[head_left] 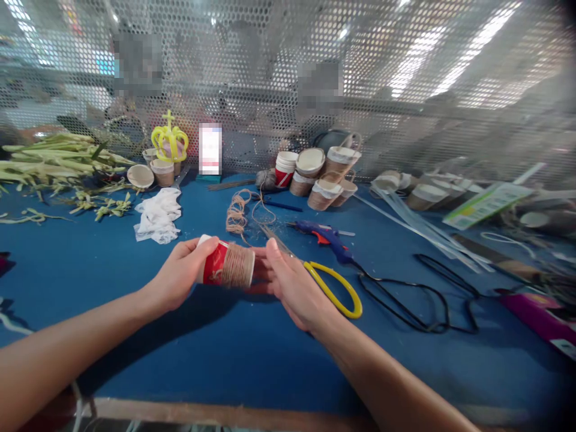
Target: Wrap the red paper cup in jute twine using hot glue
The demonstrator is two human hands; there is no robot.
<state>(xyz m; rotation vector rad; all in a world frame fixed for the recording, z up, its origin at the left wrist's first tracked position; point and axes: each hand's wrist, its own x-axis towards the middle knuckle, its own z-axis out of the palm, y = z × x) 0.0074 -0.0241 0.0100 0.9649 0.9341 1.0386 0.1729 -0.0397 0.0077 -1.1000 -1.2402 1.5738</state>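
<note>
A red and white paper cup (216,264) lies on its side in the air over the blue table, its right part wrapped in brown twine (238,266). My left hand (182,270) grips the cup at its left end, thumb on top. Close to the right end is my right hand (288,276), thumb raised and fingers apart, their tips partly behind the cup; whether they touch it is unclear. Loose twine (237,213) runs on the table behind the cup. Yellow-handled scissors (335,291) lie beside my right wrist.
A blue glue gun (324,235) with a black cable (405,285) lies right of centre. Twine-wrapped cups (324,193) stand at the back. White cloth (158,215), a yellow crown (169,141) and plant stalks (58,159) are on the left; clear sticks (427,225) lie right.
</note>
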